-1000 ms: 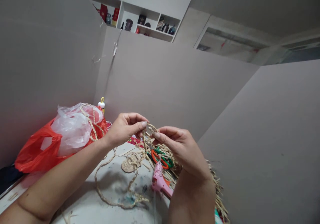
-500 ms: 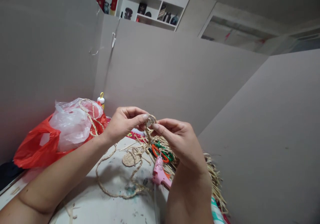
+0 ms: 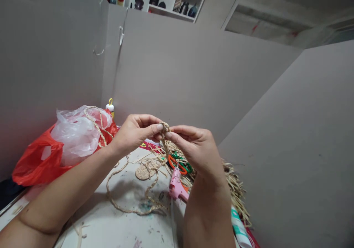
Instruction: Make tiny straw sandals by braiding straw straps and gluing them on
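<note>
My left hand (image 3: 135, 133) and my right hand (image 3: 195, 150) meet above the table, both pinching the end of a braided straw rope (image 3: 165, 127) between thumb and fingers. The rope (image 3: 127, 210) hangs down and loops over the white tabletop (image 3: 118, 227). A small flat coiled straw disc (image 3: 143, 172) lies on the table under my hands. A pink glue gun (image 3: 176, 187) rests just below my right wrist.
Orange and green scissors (image 3: 177, 164) lie on a heap of loose straw (image 3: 235, 189). A red plastic bag (image 3: 35, 163) with a clear bag (image 3: 79, 133) sits at left. A small bottle (image 3: 110, 107) stands behind it. Grey partition walls (image 3: 290, 148) enclose the table.
Both hands rose slightly and drew closer, tightening their pinch on the rope end. The camera view tilted down a little.
</note>
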`<control>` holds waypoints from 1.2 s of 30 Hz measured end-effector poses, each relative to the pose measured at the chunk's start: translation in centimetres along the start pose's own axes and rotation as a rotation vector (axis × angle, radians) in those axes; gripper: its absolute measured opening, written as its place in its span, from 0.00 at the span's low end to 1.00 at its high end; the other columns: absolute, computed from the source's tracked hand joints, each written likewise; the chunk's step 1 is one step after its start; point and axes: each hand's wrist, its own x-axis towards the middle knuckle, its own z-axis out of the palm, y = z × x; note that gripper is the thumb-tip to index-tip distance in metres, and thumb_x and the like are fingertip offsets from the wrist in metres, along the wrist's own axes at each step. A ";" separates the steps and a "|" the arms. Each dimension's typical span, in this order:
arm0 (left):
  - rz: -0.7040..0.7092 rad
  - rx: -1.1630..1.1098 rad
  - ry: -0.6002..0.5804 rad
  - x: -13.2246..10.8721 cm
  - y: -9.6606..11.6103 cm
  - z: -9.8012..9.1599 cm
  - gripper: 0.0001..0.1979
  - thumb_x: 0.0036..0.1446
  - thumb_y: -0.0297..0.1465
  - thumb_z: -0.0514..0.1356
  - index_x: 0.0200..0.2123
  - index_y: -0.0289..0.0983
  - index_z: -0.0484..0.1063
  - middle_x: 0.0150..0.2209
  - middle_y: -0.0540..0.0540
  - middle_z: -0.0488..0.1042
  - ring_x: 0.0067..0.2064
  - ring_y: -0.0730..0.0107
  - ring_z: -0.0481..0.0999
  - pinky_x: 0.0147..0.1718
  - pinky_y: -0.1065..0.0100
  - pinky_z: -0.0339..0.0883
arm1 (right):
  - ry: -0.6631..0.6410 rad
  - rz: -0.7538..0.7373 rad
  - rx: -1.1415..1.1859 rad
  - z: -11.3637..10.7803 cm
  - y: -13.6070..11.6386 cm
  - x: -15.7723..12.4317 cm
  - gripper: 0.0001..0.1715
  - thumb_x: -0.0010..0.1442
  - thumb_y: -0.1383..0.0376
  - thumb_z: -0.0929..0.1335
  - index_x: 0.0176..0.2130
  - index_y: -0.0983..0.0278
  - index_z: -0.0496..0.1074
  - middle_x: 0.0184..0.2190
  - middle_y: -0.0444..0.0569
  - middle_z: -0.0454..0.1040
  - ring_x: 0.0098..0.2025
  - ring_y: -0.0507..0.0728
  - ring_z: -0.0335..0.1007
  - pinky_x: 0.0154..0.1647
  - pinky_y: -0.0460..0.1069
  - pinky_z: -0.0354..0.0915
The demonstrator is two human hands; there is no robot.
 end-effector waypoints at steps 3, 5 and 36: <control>0.012 0.006 -0.002 -0.1 0.0 -0.1 0.05 0.52 0.29 0.66 0.31 0.32 0.78 0.27 0.48 0.78 0.27 0.77 0.75 0.31 0.73 0.71 | -0.031 0.008 0.005 -0.1 -0.3 -0.1 0.10 0.56 0.60 0.73 0.33 0.64 0.82 0.26 0.49 0.80 0.28 0.55 0.72 0.31 0.49 0.66; 0.026 0.010 -0.002 -0.2 0.1 -0.1 0.06 0.53 0.30 0.65 0.31 0.32 0.78 0.27 0.47 0.78 0.27 0.77 0.75 0.31 0.73 0.71 | -0.074 0.020 0.014 -0.2 -0.6 -0.2 0.11 0.56 0.59 0.72 0.34 0.64 0.82 0.28 0.49 0.80 0.30 0.56 0.73 0.32 0.49 0.67; -0.080 0.008 -0.112 -0.7 1.2 -0.4 0.06 0.49 0.29 0.68 0.32 0.33 0.78 0.29 0.46 0.80 0.28 0.75 0.76 0.29 0.73 0.69 | -0.187 0.045 0.003 -0.7 -1.4 -0.5 0.14 0.58 0.56 0.71 0.35 0.64 0.82 0.24 0.46 0.73 0.26 0.52 0.63 0.27 0.47 0.59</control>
